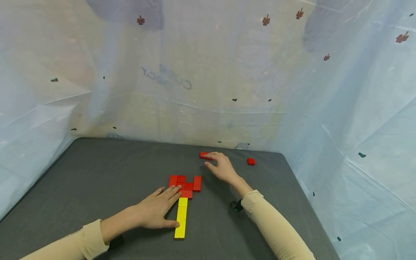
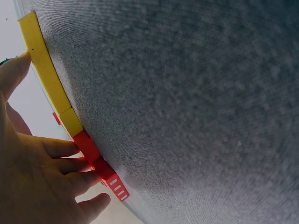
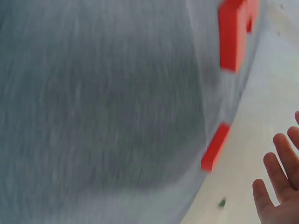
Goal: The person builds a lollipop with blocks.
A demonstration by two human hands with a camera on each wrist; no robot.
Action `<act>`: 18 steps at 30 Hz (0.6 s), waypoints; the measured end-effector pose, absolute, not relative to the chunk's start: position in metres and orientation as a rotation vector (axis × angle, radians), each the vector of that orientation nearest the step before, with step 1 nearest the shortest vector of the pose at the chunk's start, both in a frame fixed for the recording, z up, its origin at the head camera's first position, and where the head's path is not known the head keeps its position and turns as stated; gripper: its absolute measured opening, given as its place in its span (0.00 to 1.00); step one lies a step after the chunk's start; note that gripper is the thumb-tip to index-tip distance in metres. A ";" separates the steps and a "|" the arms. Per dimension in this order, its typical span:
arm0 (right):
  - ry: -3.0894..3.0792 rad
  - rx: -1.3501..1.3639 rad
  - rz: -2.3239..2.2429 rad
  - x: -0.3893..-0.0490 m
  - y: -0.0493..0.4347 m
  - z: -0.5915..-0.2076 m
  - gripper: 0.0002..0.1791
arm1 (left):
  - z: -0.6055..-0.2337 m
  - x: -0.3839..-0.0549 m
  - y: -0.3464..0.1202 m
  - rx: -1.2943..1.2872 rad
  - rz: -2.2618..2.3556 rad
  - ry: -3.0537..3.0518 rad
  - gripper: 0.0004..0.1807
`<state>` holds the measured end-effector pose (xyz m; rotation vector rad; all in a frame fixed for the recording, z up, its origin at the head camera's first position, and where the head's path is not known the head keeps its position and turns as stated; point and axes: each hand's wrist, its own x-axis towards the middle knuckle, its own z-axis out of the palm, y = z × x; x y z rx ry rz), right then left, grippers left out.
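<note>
My left hand (image 1: pixel 154 211) lies with fingers extended over a flat figure of red blocks (image 1: pixel 197 183) and yellow blocks (image 1: pixel 181 223). Its fingertips rest on the red group, while the thumb touches the long yellow bar's left edge. A shorter yellow piece (image 1: pixel 183 202) joins that bar to the red part. In the left wrist view, straight fingers lie along the red pieces (image 2: pixel 87 147). Farther back, my right hand (image 1: pixel 223 169) hovers at a loose red block (image 1: pixel 203 155), partly covering it. The right wrist view shows this hand's relaxed fingers (image 3: pixel 280 163) holding nothing, apart from the blurred red block (image 3: pixel 216 147).
Another small red block (image 1: pixel 251 161) lies near the far right of the dark grey table (image 1: pixel 97 173). Behind the table's back edge hangs pale sheeting (image 1: pixel 195 122), which also runs along both sides.
</note>
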<state>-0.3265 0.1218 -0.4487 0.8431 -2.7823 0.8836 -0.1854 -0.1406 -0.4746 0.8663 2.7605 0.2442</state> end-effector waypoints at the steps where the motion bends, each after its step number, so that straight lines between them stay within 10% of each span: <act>1: -2.775 0.814 0.896 -0.329 0.127 -0.447 0.19 | -0.475 -0.185 -0.141 0.867 0.246 2.760 0.57; 18: -2.798 0.529 0.776 -0.356 0.224 -0.445 0.20 | -0.474 -0.185 -0.141 0.877 0.238 2.762 0.57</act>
